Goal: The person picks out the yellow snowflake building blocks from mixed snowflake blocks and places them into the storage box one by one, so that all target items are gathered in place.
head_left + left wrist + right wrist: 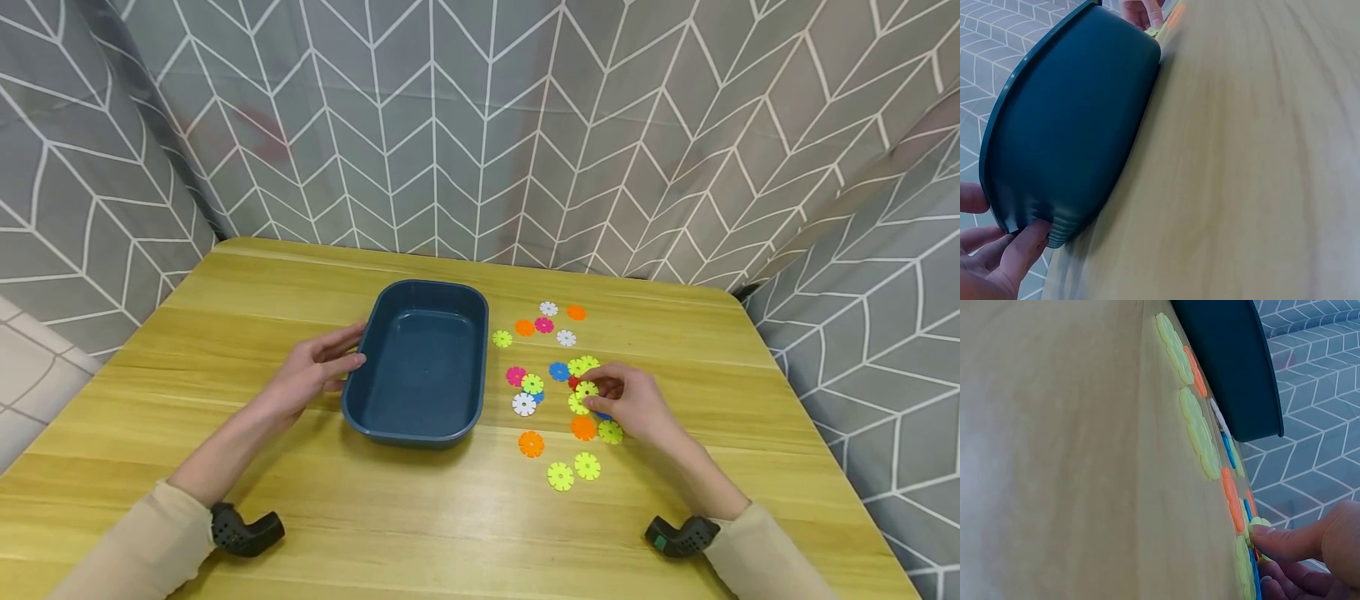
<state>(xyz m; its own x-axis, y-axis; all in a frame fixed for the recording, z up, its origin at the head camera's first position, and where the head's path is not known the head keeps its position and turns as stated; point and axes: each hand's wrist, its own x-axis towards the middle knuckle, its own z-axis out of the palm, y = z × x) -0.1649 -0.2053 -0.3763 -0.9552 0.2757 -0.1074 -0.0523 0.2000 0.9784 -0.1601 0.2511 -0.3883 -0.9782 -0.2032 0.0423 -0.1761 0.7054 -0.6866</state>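
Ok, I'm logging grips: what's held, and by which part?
The left hand grips the dark blue bin by its left side; the right hand pinches a yellow-green disc by its edge.

We see a wooden table (420, 525) with a yellowish, streaky grain. On it we have a dark blue bin (423, 367). To the bin's right we find flat, notched discs (524, 404): a loose group towards the far edge in white, orange, pink and lime, then a denser cluster where some overlap. Nearer us lie an orange disc (531, 444), apart, and two lime discs (560, 477), close together.
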